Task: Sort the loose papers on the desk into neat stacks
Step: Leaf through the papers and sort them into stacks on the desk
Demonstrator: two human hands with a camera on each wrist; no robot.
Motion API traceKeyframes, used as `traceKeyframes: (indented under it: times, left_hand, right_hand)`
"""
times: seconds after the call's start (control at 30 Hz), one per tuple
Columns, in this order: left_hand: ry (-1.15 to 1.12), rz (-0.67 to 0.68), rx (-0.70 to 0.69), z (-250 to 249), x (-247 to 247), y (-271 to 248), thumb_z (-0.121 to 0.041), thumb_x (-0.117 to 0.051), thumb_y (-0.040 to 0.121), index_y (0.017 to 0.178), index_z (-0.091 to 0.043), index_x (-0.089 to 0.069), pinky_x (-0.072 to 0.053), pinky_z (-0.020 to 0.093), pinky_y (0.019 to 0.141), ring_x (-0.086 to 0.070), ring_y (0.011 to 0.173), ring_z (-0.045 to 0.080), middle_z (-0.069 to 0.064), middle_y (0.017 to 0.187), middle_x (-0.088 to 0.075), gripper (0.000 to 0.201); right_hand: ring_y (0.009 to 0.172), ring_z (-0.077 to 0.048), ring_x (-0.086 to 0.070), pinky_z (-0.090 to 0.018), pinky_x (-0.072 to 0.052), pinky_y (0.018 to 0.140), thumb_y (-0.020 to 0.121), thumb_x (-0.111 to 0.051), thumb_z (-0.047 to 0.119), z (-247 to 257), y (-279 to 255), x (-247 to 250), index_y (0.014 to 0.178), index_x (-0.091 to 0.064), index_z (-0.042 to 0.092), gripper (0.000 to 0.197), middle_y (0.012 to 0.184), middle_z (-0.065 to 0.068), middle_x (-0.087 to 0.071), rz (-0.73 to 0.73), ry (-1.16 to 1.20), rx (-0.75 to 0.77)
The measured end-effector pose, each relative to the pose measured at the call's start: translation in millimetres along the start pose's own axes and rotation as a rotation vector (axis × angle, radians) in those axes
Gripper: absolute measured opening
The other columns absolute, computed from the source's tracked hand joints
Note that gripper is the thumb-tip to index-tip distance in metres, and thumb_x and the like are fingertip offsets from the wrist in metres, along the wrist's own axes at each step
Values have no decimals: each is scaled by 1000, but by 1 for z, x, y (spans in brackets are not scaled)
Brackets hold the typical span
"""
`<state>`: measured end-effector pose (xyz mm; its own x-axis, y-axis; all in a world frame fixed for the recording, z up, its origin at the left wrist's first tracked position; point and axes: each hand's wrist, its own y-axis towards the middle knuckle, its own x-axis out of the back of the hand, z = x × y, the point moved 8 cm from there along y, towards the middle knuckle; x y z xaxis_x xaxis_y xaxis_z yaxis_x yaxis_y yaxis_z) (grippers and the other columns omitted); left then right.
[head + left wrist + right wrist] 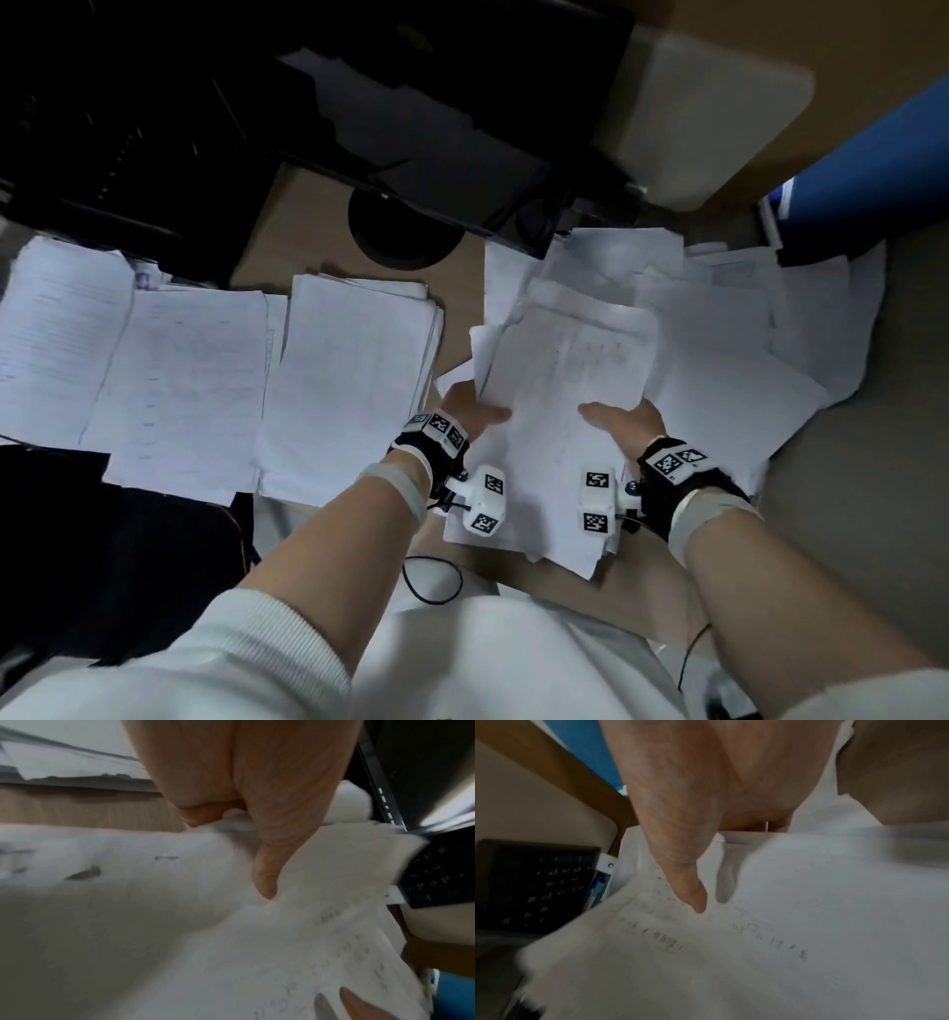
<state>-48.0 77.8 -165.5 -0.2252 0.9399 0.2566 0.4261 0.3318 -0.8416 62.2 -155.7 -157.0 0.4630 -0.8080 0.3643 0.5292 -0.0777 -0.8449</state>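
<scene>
I hold a bundle of white sheets [565, 380] between both hands, above a loose heap of papers [729, 329] on the right of the desk. My left hand [472, 411] pinches its left edge, thumb on top [267, 874], fingers underneath. My right hand [624, 419] grips the near right part, thumb on top [693, 892], fingers hidden below the sheets. Faint handwriting shows on the top sheet [770, 933]. Three flatter stacks lie side by side on the left: one at far left [56, 339], a middle one [185, 385] and a thicker one [349, 380].
A black monitor [411, 133] on a round stand [405, 231] looms at the back. A black keyboard [536, 884] lies beyond the papers. A blue object [873, 169] sits at the back right. A dark item [77, 539] and a cable [431, 580] lie near me.
</scene>
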Motion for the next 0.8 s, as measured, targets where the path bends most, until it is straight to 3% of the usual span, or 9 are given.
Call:
traceKeyframes:
  times: [0.1, 0.2, 0.27, 0.37, 0.47, 0.53, 0.63, 0.73, 0.8]
  left_hand:
    - [-120, 41, 1, 4, 3, -7, -7, -82, 78, 120, 1, -66, -52, 45, 98, -66, 108, 33, 16, 115, -71, 45]
    - [-252, 71, 47, 11, 4, -11, -6, -88, 63, 107, -2, -73, -54, 51, 95, -69, 102, 35, 13, 105, -75, 46]
    - [-288, 80, 57, 16, 3, -2, -12, -90, 42, 100, -7, -76, -55, 53, 94, -70, 102, 37, 11, 101, -76, 59]
    - [-284, 60, 17, 19, 3, 11, -16, -83, 28, 100, -6, -75, -55, 54, 93, -68, 104, 37, 12, 103, -75, 73]
    - [-227, 61, -24, -5, 3, -25, -6, -80, 45, 93, -3, -71, -58, 48, 88, -67, 98, 36, 14, 99, -73, 50]
    - [-204, 53, -82, -19, 1, -41, 5, -76, 67, 90, -6, -68, -58, 34, 73, -67, 89, 31, 8, 90, -70, 26]
    - [-251, 13, -213, -42, 1, -68, 12, -73, 76, 95, -5, -67, -53, 19, 53, -64, 75, 21, 1, 80, -66, 26]
    - [-293, -49, -371, -67, 2, -98, 3, -81, 74, 86, -11, -70, -60, 29, 71, -71, 79, 21, 7, 87, -72, 22]
    - [-320, -133, -493, -85, 9, -117, -2, -85, 73, 88, -14, -72, -58, 28, 74, -71, 74, 5, 1, 87, -74, 23]
  right_hand:
    - [90, -23, -61, -31, -47, 79, 74, -83, 22, 1, -9, 7, 121, -59, 7, 54, 113, -5, -67, 14, 56, 25]
    - [104, -26, -57, -37, -47, 92, 74, -80, 9, 0, -13, 14, 144, -35, 11, 82, 123, -6, -58, -16, 161, 59]
    - [113, -27, -59, -42, -47, 102, 61, -85, 18, -3, -19, 14, 148, -32, 14, 102, 130, -5, -57, 12, 163, 73]
    - [99, -28, -67, -42, -54, 93, 65, -82, 11, -5, -34, 16, 130, -56, 9, 70, 113, -8, -69, 72, 187, 102]
    - [84, -26, -68, -32, -56, 77, 80, -72, -1, -6, -46, 31, 111, -69, 7, 32, 101, -11, -73, 15, 219, 184]
    - [90, -30, -70, -39, -57, 85, 80, -74, 1, -3, -54, 39, 103, -72, 13, 26, 101, -11, -74, -11, 281, 236]
    - [93, -32, -70, -43, -57, 88, 78, -75, 1, 9, -67, 49, 97, -70, 19, 27, 98, -8, -75, -30, 314, 309]
    - [89, -26, -67, -33, -53, 81, 77, -74, -3, 36, -89, 66, 101, -63, 13, 31, 95, -5, -70, -59, 319, 422]
    - [83, -22, -63, -28, -48, 74, 78, -70, -8, 55, -107, 79, 101, -64, 8, 29, 91, -5, -68, -72, 336, 508]
